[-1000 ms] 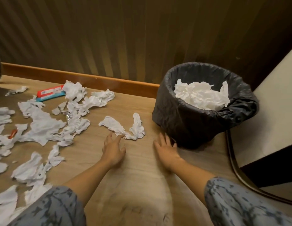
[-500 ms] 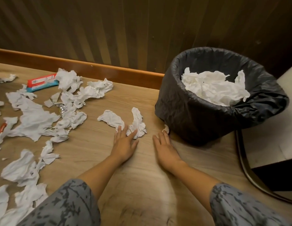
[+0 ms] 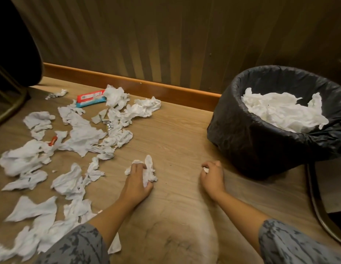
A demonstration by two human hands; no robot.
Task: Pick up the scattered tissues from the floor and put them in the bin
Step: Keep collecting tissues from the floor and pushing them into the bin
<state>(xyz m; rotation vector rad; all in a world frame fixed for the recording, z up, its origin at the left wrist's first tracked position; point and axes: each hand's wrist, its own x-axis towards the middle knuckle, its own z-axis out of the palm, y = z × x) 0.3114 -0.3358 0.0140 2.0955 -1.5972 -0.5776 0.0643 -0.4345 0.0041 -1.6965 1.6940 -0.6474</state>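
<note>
The left hand [image 3: 136, 180] grips a crumpled tissue wad [image 3: 149, 171] on the floor, its long axis running away from the person. The right hand [image 3: 211, 177], nearer the bin [image 3: 261, 141], pinches a small scrap [image 3: 206, 170]. The bin lies to the right and beyond; loose tissues [image 3: 80, 134] lie left.

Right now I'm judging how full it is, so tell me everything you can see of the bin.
The bin is round, wrapped in a crinkled black plastic liner folded over its rim. It stands upright on the wood-look floor near the skirting board, at the right. Crumpled white tissues fill it almost to the rim. Neither hand touches it; the right hand lies just in front of its base.
</note>
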